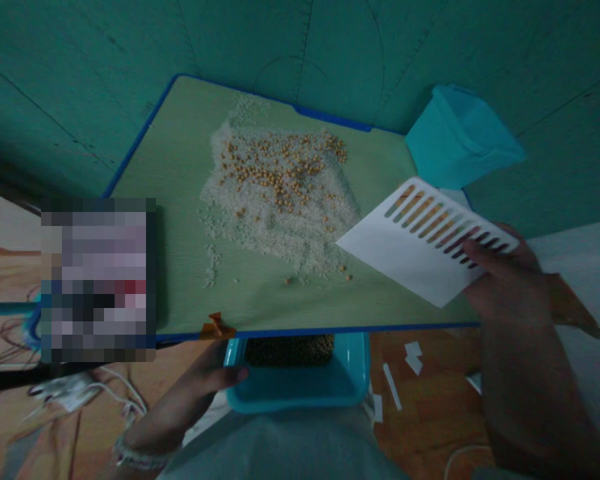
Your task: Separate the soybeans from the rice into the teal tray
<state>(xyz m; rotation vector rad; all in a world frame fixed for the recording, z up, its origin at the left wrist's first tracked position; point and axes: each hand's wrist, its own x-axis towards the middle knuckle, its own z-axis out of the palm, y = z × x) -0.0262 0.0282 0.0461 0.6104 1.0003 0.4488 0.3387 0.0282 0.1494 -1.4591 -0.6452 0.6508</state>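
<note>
My right hand (505, 273) grips a white slotted plastic scraper (385, 250), tilted above the right side of the board, its thumb over the slots. A flat spread of white rice grains (275, 233) covers the middle of the board, with round yellow beans (280, 180) scattered mostly over its upper half. Below the front edge, my left hand (220, 373) is closed on the left rim of a blue plastic basin (300, 393). Dark and tan beans (290, 350) lie inside this basin, partly hidden by the board. Only the thumb of my left hand shows clearly.
The green board (180, 147) has a blue edge and backs onto a green wall. A turquoise container (460, 140) stands at its back right corner. A blurred-out object (100, 280) covers the left front. Orange tape (217, 327) sticks up at the front edge; cables (115, 387) lie on the floor.
</note>
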